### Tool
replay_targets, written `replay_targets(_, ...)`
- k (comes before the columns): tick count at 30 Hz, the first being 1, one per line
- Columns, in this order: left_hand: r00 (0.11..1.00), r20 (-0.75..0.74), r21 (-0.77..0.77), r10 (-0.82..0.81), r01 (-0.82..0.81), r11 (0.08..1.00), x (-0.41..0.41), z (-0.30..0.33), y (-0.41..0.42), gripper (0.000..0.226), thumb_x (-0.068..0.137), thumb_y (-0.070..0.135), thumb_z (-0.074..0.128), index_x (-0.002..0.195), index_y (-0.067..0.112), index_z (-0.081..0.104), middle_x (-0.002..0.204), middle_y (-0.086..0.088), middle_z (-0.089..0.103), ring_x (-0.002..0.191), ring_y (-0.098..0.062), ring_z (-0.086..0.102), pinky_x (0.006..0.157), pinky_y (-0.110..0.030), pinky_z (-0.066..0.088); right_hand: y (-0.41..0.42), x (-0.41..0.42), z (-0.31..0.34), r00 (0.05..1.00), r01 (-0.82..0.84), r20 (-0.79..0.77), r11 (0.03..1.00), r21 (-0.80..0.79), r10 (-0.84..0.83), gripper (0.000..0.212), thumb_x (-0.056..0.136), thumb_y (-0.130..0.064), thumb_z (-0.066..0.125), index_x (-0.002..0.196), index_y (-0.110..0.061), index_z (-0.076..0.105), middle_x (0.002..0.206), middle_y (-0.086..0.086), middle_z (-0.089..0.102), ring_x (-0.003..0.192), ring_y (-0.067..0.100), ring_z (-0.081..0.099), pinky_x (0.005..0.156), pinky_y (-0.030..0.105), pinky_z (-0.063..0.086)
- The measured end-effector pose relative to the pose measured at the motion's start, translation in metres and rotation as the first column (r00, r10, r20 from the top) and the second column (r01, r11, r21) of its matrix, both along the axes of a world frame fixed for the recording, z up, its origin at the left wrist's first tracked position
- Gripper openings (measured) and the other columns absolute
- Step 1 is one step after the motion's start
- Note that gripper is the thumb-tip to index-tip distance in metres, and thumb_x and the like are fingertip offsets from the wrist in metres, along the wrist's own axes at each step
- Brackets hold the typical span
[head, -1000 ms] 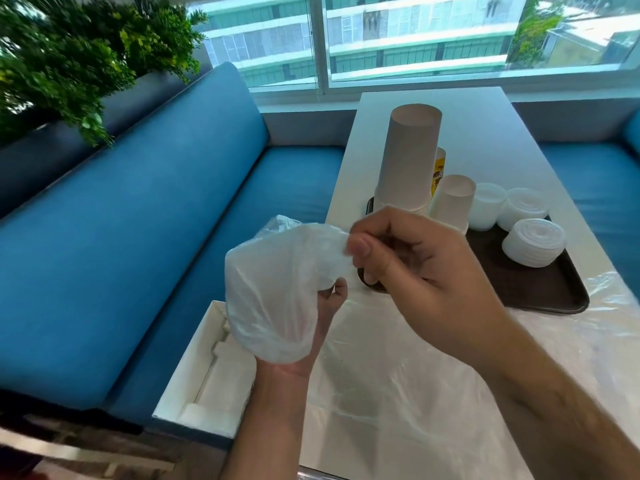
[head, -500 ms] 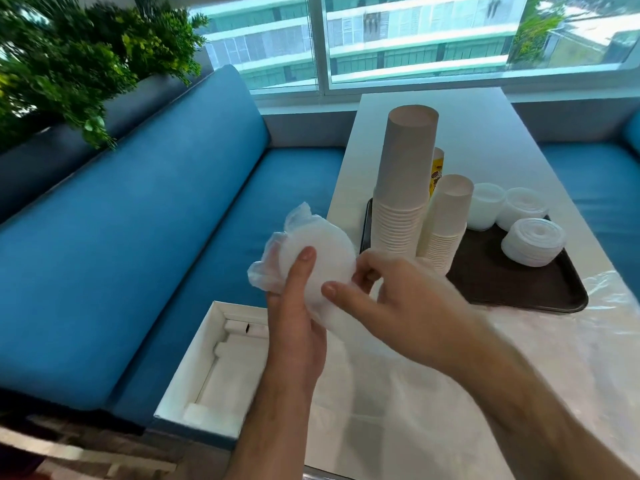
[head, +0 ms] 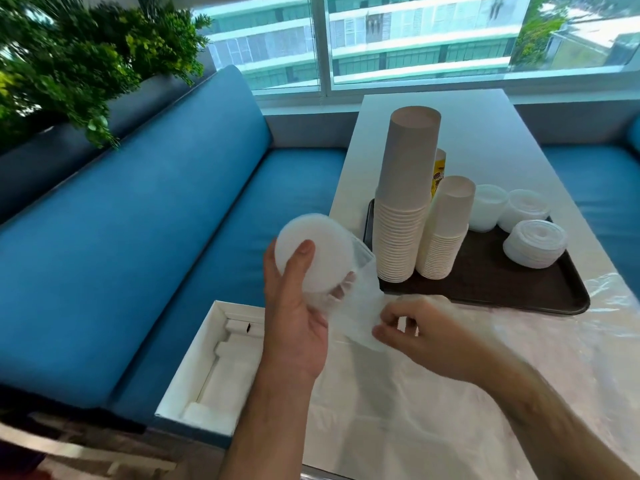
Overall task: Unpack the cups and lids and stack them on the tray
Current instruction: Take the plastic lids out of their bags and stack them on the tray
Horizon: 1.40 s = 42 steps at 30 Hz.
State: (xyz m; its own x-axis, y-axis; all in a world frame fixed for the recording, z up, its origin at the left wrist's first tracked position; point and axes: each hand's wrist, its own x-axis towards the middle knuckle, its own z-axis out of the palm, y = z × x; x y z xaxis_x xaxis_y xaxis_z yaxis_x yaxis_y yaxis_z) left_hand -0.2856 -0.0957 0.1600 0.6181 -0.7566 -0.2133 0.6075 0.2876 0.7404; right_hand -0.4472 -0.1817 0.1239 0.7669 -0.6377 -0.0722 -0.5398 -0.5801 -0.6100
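My left hand (head: pixel 294 317) grips a white stack of lids (head: pixel 313 251), thumb across its round face, held left of the table. A clear plastic sleeve (head: pixel 360 306) trails off the stack, and my right hand (head: pixel 422 327) pinches its lower end. On the dark tray (head: pixel 519 292) stand a tall stack of paper cups (head: pixel 405 202) and a shorter cup stack (head: pixel 446 230). Behind and right of them sit three piles of white lids (head: pixel 535 244).
Loose clear plastic wrap (head: pixel 450 403) covers the near part of the white table (head: pixel 433 102). An open white box (head: pixel 214 368) with foam inserts lies on the blue bench (head: pixel 156 254) to the left. A yellow can (head: pixel 439 171) stands behind the cups.
The plastic sleeve has been drawn down off the lid stack, baring its round face. My right hand moved lower and to the right with the sleeve's end.
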Motion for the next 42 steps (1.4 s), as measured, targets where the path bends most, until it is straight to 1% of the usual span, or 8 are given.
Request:
replay_targets(7,0.807,0.586,0.244,-0.070,-0.093,0.965,-0.018,-0.014,0.003,0.065,0.053,0.060,0.081,0.115,0.059,0.061,0.134,0.011,0.045,0.119,-0.013,0.056,0.089,-0.041,0.059,-0.010,-0.014,0.045,0.905,0.199,0.397,0.976,-0.085,-0.150,0.050,0.084,-0.031,0.075,0.129,-0.040,0.054,0.119,-0.016,0.053,0.096,0.000,0.055,0.076,0.017,0.046)
replay_targets(14,0.635,0.743,0.381,-0.211,-0.142,0.914,-0.031,-0.016,0.001,0.069,0.053,0.073,0.065,0.119,0.061,0.048,0.133,0.013,0.036,0.121,-0.018,0.049,0.092,-0.035,0.058,0.000,-0.008,0.049,0.950,0.025,0.310,0.977,-0.213,0.043,0.068,0.082,-0.036,0.081,0.142,-0.037,0.049,0.140,-0.017,0.046,0.109,-0.005,0.046,0.096,0.013,0.050)
replay_targets(18,0.709,0.669,0.388,-0.224,-0.076,0.919,-0.033,-0.018,-0.002,0.066,0.053,0.084,0.070,0.114,0.068,0.050,0.134,0.013,0.038,0.122,-0.020,0.049,0.093,-0.044,0.059,-0.002,-0.009,0.041,0.917,0.083,0.398,0.965,-0.250,0.024,0.062,0.076,-0.029,0.086,0.132,-0.030,0.060,0.135,-0.009,0.052,0.104,0.002,0.053,0.090,0.018,0.054)
replay_targets(23,0.863,0.467,0.315,-0.194,0.043,0.948,-0.035,-0.017,-0.004,0.056,0.071,0.071,0.059,0.125,0.055,0.054,0.132,0.009,0.046,0.119,-0.020,0.056,0.088,-0.041,0.060,0.000,-0.012,0.035,0.867,0.140,0.498,0.957,-0.252,0.005,0.056,0.074,-0.024,0.089,0.125,-0.022,0.066,0.130,-0.002,0.061,0.098,0.010,0.062,0.084,0.033,0.061)
replay_targets(27,0.917,0.336,0.260,-0.213,0.127,0.957,-0.036,-0.013,-0.004,0.050,0.074,0.063,0.075,0.120,0.051,0.061,0.138,0.000,0.050,0.120,-0.026,0.060,0.077,-0.040,0.062,0.000,-0.012,0.032,0.848,0.158,0.529,0.957,-0.243,-0.006,0.055,0.075,-0.023,0.088,0.125,-0.020,0.066,0.128,-0.001,0.064,0.103,0.017,0.066,0.083,0.039,0.062)
replay_targets(33,0.928,0.296,0.251,-0.225,0.152,0.956,-0.037,-0.015,-0.008,0.050,0.076,0.060,0.072,0.123,0.050,0.061,0.139,-0.002,0.053,0.121,-0.029,0.060,0.075,-0.038,0.060,-0.008,-0.018,0.034,0.875,0.097,0.484,0.980,-0.171,-0.003,0.057,0.077,-0.028,0.085,0.128,-0.030,0.062,0.126,-0.014,0.057,0.109,0.009,0.060,0.088,0.025,0.059)
replay_targets(37,0.940,0.268,0.231,-0.211,0.150,0.961,-0.042,-0.013,-0.010,0.045,0.073,0.059,0.068,0.117,0.048,0.065,0.134,0.002,0.060,0.118,-0.024,0.063,0.073,-0.034,0.060,-0.016,-0.025,0.039,0.907,0.086,0.417,0.995,-0.054,-0.055,0.042,0.075,-0.033,0.086,0.107,-0.041,0.061,0.097,-0.030,0.056,0.091,-0.007,0.057,0.074,0.008,0.047)
replay_targets(42,0.946,0.268,0.253,-0.181,0.112,0.961,-0.044,-0.016,-0.015,0.051,0.069,0.060,0.065,0.119,0.048,0.064,0.130,0.010,0.062,0.119,-0.022,0.061,0.074,-0.032,0.059,-0.023,-0.033,0.031,0.886,-0.094,0.463,0.963,0.254,-0.036,0.020,0.084,-0.035,0.080,0.100,-0.028,0.071,0.092,-0.003,0.072,0.083,0.024,0.067,0.079,0.048,0.057)
